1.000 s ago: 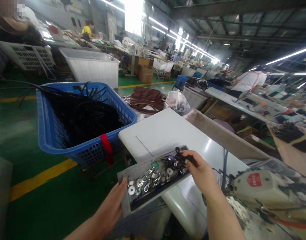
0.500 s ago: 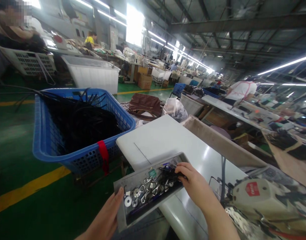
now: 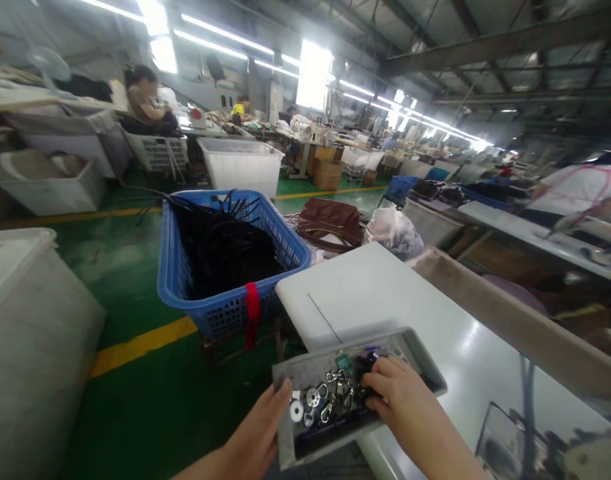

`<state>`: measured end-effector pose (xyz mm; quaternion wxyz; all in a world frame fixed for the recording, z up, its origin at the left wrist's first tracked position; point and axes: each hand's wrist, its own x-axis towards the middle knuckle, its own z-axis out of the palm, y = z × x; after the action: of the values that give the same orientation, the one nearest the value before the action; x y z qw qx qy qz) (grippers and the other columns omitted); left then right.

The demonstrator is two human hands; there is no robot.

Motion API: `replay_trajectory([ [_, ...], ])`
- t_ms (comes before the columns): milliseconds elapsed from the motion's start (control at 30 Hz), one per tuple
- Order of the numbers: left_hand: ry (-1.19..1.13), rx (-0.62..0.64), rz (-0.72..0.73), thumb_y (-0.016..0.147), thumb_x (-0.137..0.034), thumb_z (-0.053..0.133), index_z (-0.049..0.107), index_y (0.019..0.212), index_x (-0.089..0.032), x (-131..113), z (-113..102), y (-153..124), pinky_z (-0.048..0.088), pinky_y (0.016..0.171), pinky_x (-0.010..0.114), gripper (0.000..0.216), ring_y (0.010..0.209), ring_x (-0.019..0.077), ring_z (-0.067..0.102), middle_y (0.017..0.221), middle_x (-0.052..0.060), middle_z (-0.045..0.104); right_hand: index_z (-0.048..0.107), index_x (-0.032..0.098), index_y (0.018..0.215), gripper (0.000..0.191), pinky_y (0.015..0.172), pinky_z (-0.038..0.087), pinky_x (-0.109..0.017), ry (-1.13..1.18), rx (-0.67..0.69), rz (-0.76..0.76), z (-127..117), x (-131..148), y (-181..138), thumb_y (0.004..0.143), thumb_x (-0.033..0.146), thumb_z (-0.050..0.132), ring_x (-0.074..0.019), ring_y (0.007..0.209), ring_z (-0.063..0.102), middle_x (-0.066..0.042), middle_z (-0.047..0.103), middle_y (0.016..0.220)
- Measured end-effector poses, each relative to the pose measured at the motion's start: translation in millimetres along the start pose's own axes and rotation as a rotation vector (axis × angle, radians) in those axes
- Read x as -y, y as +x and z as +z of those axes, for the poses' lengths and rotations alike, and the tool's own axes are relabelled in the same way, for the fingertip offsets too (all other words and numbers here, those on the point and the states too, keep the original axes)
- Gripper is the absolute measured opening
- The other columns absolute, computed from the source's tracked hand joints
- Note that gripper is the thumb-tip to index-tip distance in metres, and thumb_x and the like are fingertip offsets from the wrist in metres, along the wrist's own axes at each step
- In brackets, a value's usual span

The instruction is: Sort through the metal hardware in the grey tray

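Note:
My left hand (image 3: 259,421) grips the left end of a shallow grey tray (image 3: 286,440), thumb over the rim. Inside lie several metal snap hooks (image 3: 328,409), a silver bobbin with holes (image 3: 312,398), a white-centred round piece (image 3: 296,411) and a small teal piece (image 3: 343,362). My right hand (image 3: 405,395) reaches into the tray's middle, fingers bent around dark small items beside the hooks. Exactly what those fingers pinch is hidden. The tray is tilted, above the near edge of a white worktable (image 3: 385,293).
A blue basket (image 3: 185,303) of black straps, with a red strip (image 3: 252,313), stands left of the table. Behind are a brown bag (image 3: 330,220) and a plastic-wrapped bundle (image 3: 392,230). A pale bin (image 3: 35,347) stands at left, a blurred machine (image 3: 585,460) at lower right.
The view has swung left, so the scene sits further right. My right hand has moved from the tray's right end toward its middle. My left hand keeps its hold.

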<state>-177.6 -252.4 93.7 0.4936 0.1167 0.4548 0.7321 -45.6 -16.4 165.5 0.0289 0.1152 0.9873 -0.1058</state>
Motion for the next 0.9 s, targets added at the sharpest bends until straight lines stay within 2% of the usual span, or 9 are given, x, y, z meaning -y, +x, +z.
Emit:
replay_trajectory([
  [67, -0.033, -0.010, 0.003, 0.094, -0.077, 0.065, 0.077, 0.128, -0.022, -1.8, 5.8, -1.3, 0.043, 0.127, 0.053, 0.066, 0.141, 0.0399, 0.062, 0.127, 0.015, 0.078, 0.077, 0.024, 0.087, 0.018, 0.091, 0.057, -0.049, -0.067, 0.015, -0.011, 0.1, -3.3, 2.9, 0.085, 0.007, 0.080, -0.0314, 0.103, 0.069, -0.006, 0.075, 0.100],
  [200, -0.038, -0.061, -0.027, 0.080, -0.073, 0.084, 0.080, 0.119, -0.024, 1.6, -0.9, -4.7, 0.047, 0.124, 0.048, 0.063, 0.138, 0.0404, 0.064, 0.119, 0.014, 0.081, 0.075, 0.022, 0.091, 0.015, 0.089, 0.056, -0.050, -0.213, 0.000, 0.038, -0.3, -4.1, 1.5, 0.091, 0.007, 0.074, -0.0327, 0.102, 0.069, -0.009, 0.074, 0.101],
  [300, -0.045, -0.055, -0.072, 0.084, -0.075, 0.080, 0.077, 0.126, -0.020, 4.2, -4.6, -5.9, 0.048, 0.123, 0.052, 0.069, 0.136, 0.0409, 0.065, 0.120, 0.015, 0.081, 0.075, 0.018, 0.099, 0.015, 0.090, 0.057, -0.053, -0.244, -0.021, 0.109, -0.1, 0.4, -1.9, 0.095, 0.006, 0.068, -0.0346, 0.102, 0.068, -0.012, 0.073, 0.103],
  [433, -0.083, -0.064, -0.065, 0.084, -0.077, 0.078, 0.076, 0.127, -0.019, 4.2, -0.4, -5.5, 0.048, 0.123, 0.049, 0.071, 0.133, 0.0389, 0.067, 0.123, 0.016, 0.080, 0.075, 0.017, 0.114, 0.025, 0.099, 0.056, -0.055, -0.088, -0.082, 0.126, -2.4, 13.6, -4.3, 0.099, 0.004, 0.059, -0.0337, 0.106, 0.066, -0.012, 0.073, 0.109],
  [533, -0.110, -0.043, -0.083, 0.087, -0.073, 0.078, 0.074, 0.131, -0.019, 1.7, 2.6, -5.1, 0.050, 0.121, 0.049, 0.071, 0.132, 0.0381, 0.068, 0.125, 0.015, 0.079, 0.075, 0.022, 0.115, 0.027, 0.103, 0.055, -0.050, 0.123, -0.063, 0.041, -3.4, 25.8, -2.9, 0.096, 0.004, 0.067, -0.0296, 0.109, 0.065, -0.007, 0.072, 0.112],
  [633, -0.096, -0.040, -0.074, 0.088, -0.072, 0.078, 0.074, 0.132, -0.020, 0.6, 2.3, -6.0, 0.049, 0.122, 0.048, 0.069, 0.136, 0.0380, 0.066, 0.127, 0.014, 0.079, 0.074, 0.025, 0.122, 0.043, 0.107, 0.054, -0.048, 0.185, 0.004, 0.013, -1.3, 33.9, 1.6, 0.088, -0.001, 0.075, -0.0295, 0.116, 0.065, -0.006, 0.070, 0.120],
  [700, -0.051, -0.057, -0.045, 0.087, -0.069, 0.080, 0.077, 0.126, -0.020, 1.7, 0.3, -7.0, 0.047, 0.124, 0.045, 0.062, 0.140, 0.0373, 0.062, 0.126, 0.014, 0.079, 0.074, 0.024, 0.118, 0.040, 0.104, 0.054, -0.045, 0.172, 0.031, 0.018, 1.2, 35.2, 6.1, 0.088, -0.002, 0.074, -0.0284, 0.115, 0.066, -0.006, 0.070, 0.118],
  [800, -0.011, -0.100, -0.018, 0.088, -0.067, 0.080, 0.079, 0.118, -0.020, 4.6, -4.8, -7.9, 0.044, 0.126, 0.042, 0.055, 0.142, 0.0358, 0.060, 0.122, 0.013, 0.080, 0.074, 0.020, 0.097, 0.018, 0.096, 0.055, -0.039, 0.128, 0.027, 0.031, 5.7, 31.7, 12.5, 0.095, 0.003, 0.069, -0.0255, 0.105, 0.067, -0.005, 0.070, 0.101],
  [900, -0.042, -0.093, -0.063, 0.088, -0.067, 0.081, 0.077, 0.120, -0.019, 5.7, -10.9, -7.2, 0.045, 0.125, 0.046, 0.058, 0.138, 0.0361, 0.064, 0.119, 0.012, 0.081, 0.073, 0.019, 0.094, 0.016, 0.093, 0.054, -0.039, 0.070, -0.021, 0.077, 12.0, 25.3, 14.8, 0.101, 0.008, 0.064, -0.0256, 0.100, 0.067, -0.005, 0.071, 0.097],
])
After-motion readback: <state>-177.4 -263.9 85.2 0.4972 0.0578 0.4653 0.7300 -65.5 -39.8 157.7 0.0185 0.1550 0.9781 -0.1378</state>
